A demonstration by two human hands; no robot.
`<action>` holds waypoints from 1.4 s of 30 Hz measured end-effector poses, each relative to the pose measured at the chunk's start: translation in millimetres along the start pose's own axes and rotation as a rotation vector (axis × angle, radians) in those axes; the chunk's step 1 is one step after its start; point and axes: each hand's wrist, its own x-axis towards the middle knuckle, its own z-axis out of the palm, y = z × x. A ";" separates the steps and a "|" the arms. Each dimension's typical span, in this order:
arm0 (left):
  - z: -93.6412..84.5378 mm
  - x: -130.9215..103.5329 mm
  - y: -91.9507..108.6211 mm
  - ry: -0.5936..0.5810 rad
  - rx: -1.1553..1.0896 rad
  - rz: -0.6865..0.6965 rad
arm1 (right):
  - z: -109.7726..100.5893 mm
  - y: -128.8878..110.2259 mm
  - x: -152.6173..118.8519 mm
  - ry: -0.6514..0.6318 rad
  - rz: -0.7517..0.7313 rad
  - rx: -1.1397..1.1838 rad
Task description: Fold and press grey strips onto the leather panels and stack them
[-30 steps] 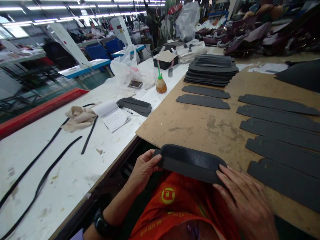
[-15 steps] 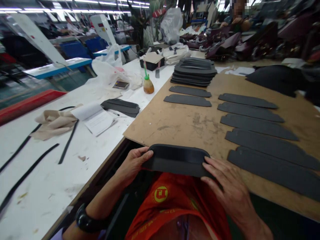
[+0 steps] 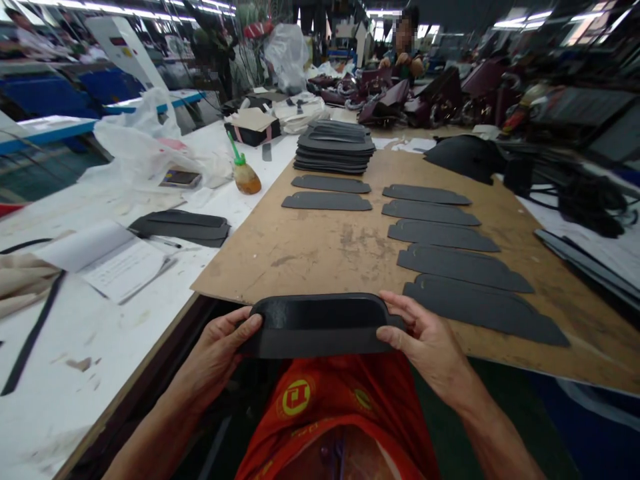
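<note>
A black leather-like panel (image 3: 320, 340) with a rounded, shiny upper part spans the space between my two hands, at the near edge of the brown board. My left hand (image 3: 220, 343) pinches its left end, thumb on the upper face. At the right end, my right hand (image 3: 417, 337) grips it with the thumb in front and the fingers behind the edge. Several flat dark panels (image 3: 450, 267) lie in a column on the board to the right. Two more panels (image 3: 327, 201) rest farther back, before a stack of dark pieces (image 3: 335, 150).
The brown board (image 3: 300, 260) lies over a white table (image 3: 45, 427). On the left are a notebook (image 3: 120, 267), dark pieces (image 3: 183, 227), a bottle with a green nozzle (image 3: 246, 177) and a plastic bag (image 3: 135, 143). Another person (image 3: 405, 50) is at the back among maroon bags.
The view has turned right, so the table things sit farther left. My right hand has moved from lying along the panel's end to pinching it, thumb in front. My left hand still holds the other end.
</note>
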 end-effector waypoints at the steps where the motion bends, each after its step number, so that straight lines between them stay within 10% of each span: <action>1: 0.2 -0.1 -0.4 0.003 0.012 0.003 | 1.1 -2.3 1.2 -0.007 0.034 -0.009; 17: 8.2 14.6 24.8 0.097 0.608 0.392 | 7.0 -21.6 16.0 -0.106 0.104 -0.404; 24: 31.6 34.1 9.5 0.432 1.275 0.905 | 14.0 -12.0 33.1 0.236 -0.214 -1.137; 30: 63.9 29.6 6.5 0.449 1.571 1.127 | 6.0 -8.5 31.2 0.319 -0.323 -1.427; 38: 84.6 38.8 -2.6 -0.027 1.410 1.181 | -4.0 -10.3 28.2 0.218 -0.488 -1.425; 42: 95.3 48.6 -23.7 -0.084 1.340 1.196 | -9.3 -6.6 21.9 0.192 -0.557 -1.390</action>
